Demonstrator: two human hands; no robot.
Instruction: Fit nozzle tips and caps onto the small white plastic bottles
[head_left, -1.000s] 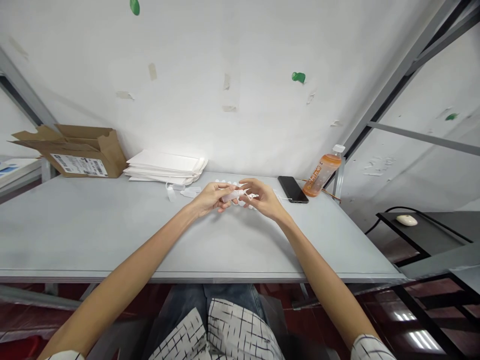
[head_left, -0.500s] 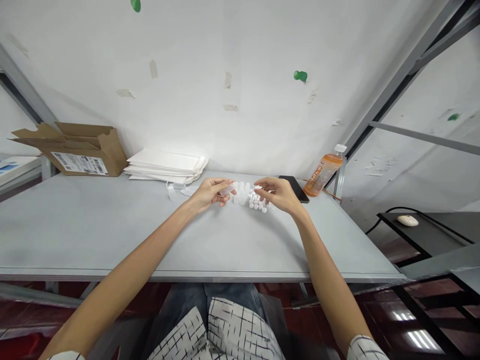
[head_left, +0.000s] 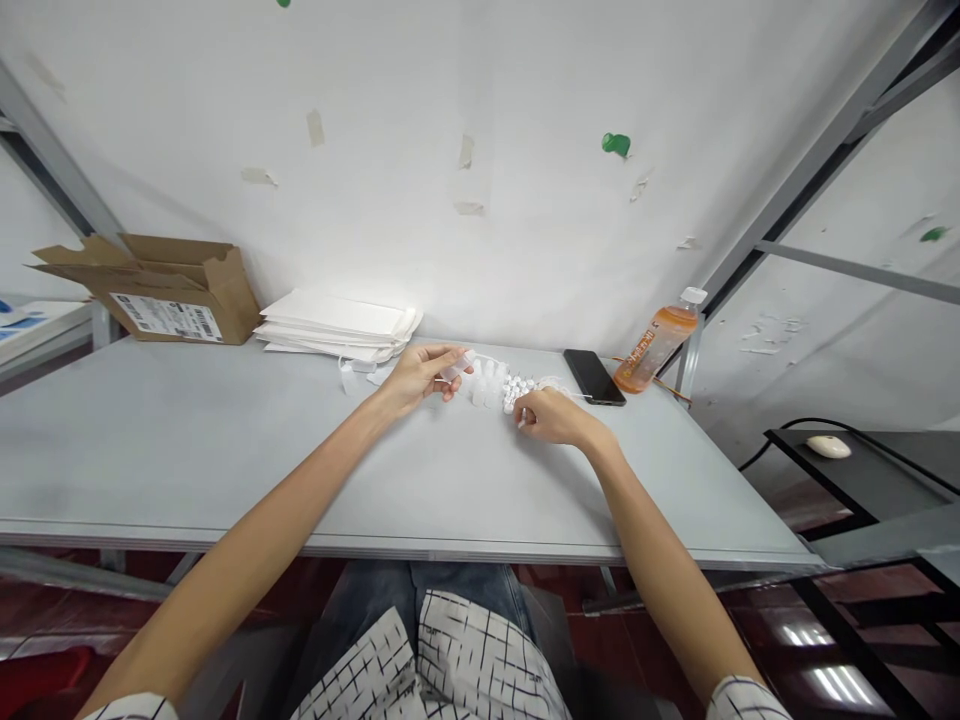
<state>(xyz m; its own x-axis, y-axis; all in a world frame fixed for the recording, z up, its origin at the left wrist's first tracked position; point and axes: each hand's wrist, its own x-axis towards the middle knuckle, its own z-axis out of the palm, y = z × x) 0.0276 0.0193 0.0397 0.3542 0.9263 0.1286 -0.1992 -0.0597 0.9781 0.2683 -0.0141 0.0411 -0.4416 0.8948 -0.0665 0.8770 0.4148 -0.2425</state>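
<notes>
My left hand (head_left: 421, 380) is closed around a small translucent white plastic piece (head_left: 457, 367), held just above the table; its exact kind is unclear. To its right lie several similar frosted pieces (head_left: 489, 383) in a cluster. Small white knobbed parts (head_left: 517, 388) on thin strands are gathered beside them. My right hand (head_left: 551, 415) is at the near side of these parts, fingers pinched on one small white part (head_left: 523, 418) that mostly hides behind the fingertips. More thin white strands (head_left: 555, 383) stretch behind the right hand toward the phone.
On the grey table (head_left: 300, 470), a stack of white envelopes (head_left: 337, 325) and an opened cardboard box (head_left: 172, 290) stand at the back left. White scraps (head_left: 349, 377) lie before the stack. At the back right are a black phone (head_left: 595, 377) and an orange drink bottle (head_left: 656, 345).
My right hand has come down and toward me, from hovering with parted fingers to pinching among the white parts. My left hand keeps its hold. The view has shifted slightly.
</notes>
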